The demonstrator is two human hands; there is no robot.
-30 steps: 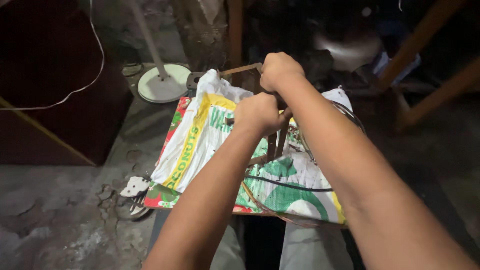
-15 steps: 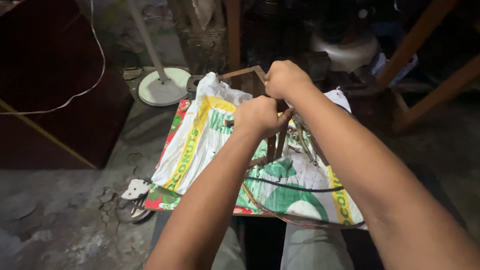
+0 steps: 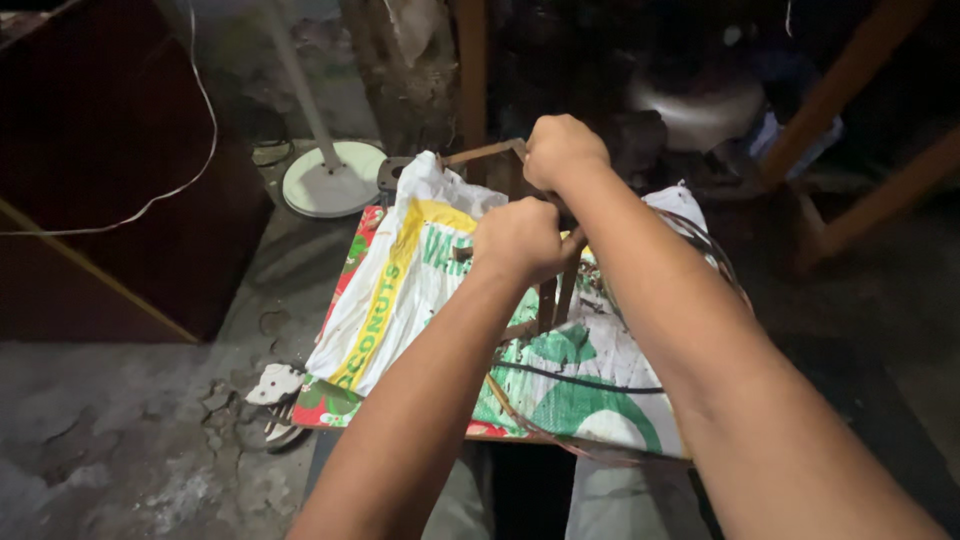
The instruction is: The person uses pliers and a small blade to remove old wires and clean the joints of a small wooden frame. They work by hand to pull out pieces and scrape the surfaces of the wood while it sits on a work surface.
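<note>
Hands work close together over a sack-covered board resting across the person's lap. The left hand (image 3: 520, 238) is curled into a fist, its fingers clamped on the upper ends of thin brown sticks (image 3: 557, 295) that stand upright just below it. The right hand (image 3: 562, 150), a little farther from the body, is also fisted, its fingers wrapped round a slim brown stick (image 3: 480, 153) that runs off to the left of it. Under both sets of fingers lies a white woven sack (image 3: 400, 290) with yellow and green print, spread over the board; a dark wire (image 3: 575, 380) curves across it nearer the body than the left fingers. Well to the left of the fingers, on the concrete floor (image 3: 120, 440), stands a white round fan base (image 3: 330, 180), and a sandal (image 3: 272, 405) lies beside the sack's near corner.
</note>
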